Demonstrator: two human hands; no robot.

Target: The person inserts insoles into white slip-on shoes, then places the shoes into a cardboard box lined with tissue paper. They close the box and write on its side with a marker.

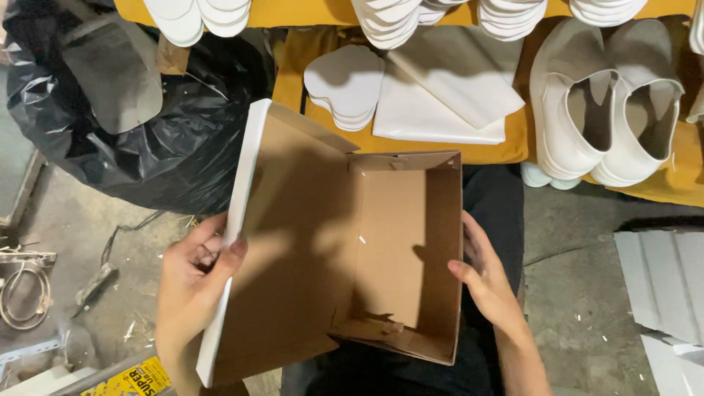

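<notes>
Brown corrugated cardboard formed the open shoe box [396, 249], white on the outside, which lay over the person's dark-clothed lap, its hinged lid [286, 242] swung out to the left. The box interior held nothing visible. The left hand [192, 282] gripped the white outer edge of the lid, thumb on the inner brown face and fingers [205, 253] curled behind it, closed on the lid. The right hand [488, 282] rested flat against the outside of the box's right wall, fingers extended and slightly spread, thumb at the rim; it touched the wall without enclosing it.

Beyond the box stood a table draped in mustard-yellow cloth [513, 139]. On it lay a pair of white slip-on shoes [605, 110] side by side at the right, folded white tissue paper [440, 95] at the centre, and a stack of white insole-shaped cut-outs [345, 84] just beside the paper. A black plastic bag [176, 139] bulged at the left, above the concrete floor [73, 220]. Pale flat panels [660, 286] lay on the floor at the right.
</notes>
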